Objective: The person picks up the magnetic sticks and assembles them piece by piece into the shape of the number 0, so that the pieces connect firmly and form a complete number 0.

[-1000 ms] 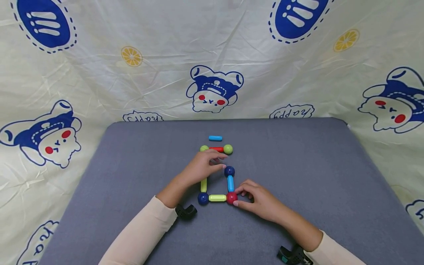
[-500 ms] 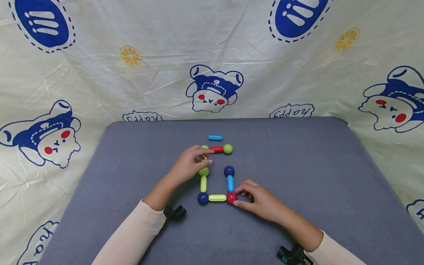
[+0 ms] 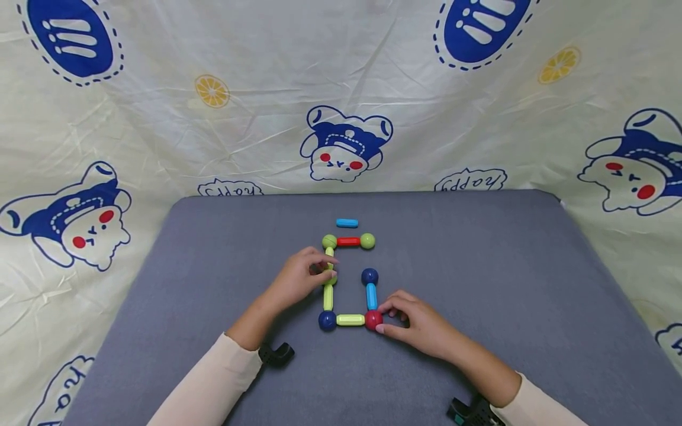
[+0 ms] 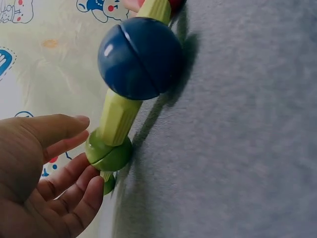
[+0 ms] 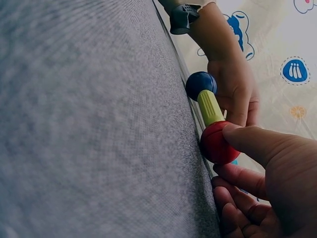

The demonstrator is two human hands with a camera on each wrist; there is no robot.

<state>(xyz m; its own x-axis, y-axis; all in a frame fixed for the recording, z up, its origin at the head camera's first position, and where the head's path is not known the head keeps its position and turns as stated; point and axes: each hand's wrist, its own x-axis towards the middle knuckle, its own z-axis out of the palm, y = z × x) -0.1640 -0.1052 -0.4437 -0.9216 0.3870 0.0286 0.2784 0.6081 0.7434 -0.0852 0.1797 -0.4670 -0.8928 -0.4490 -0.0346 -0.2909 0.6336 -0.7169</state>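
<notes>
Left hand: the left hand (image 3: 298, 279) is curled around the green ball (image 3: 329, 278) midway up the left side of the frame, which is pinched between thumb and fingers (image 4: 74, 191).
Right hand: the right hand (image 3: 421, 324) is set against the red ball (image 3: 373, 319) at the near right corner, which is pinched between thumb and fingertips (image 5: 247, 144).
Frame: a chain of rods and balls is laid flat on the grey mat (image 3: 479, 284), near its middle; its long axis runs away from the person.
Left side: a dark blue ball (image 3: 327, 320), a yellow-green rod (image 3: 327, 297), the held green ball, another rod and a far green ball (image 3: 329, 241) are lined up.
Far side: a red rod (image 3: 348, 241) is joined crosswise to a green ball (image 3: 367, 241).
Right side: a blue rod (image 3: 370, 296) is topped by a dark blue ball (image 3: 369, 276).
Loose piece: a blue rod (image 3: 347, 223) is laid crosswise just beyond the frame.
Writing: "happy" is printed, mirrored, on the backdrop cloth (image 3: 471, 180).
</notes>
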